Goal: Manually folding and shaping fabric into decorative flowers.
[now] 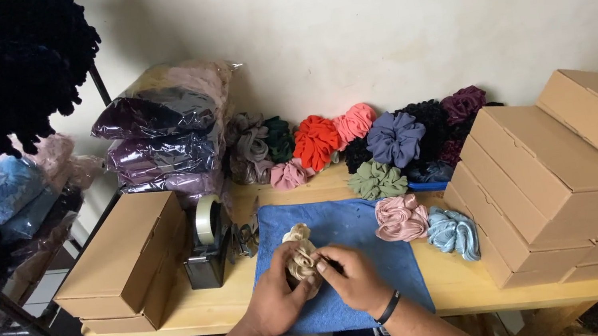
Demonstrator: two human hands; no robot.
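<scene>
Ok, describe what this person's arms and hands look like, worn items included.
Both forearms are bare, with no sleeves showing below the elbow. The left hand wears nothing: no glove, ring or band visible. The right hand is also ungloved, and a thin black band circles that wrist. No markings can be made out.

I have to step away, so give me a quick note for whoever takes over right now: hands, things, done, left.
Left hand and right hand both grip the beige scrunchie over the blue cloth.
Pink scrunchie and light blue scrunchie lie at the cloth's right edge; more scrunchies are piled by the wall.
Cardboard boxes stacked on the right, all closed.
Done: nothing visibly packed.
Left: the beige one remains in hand.
</scene>
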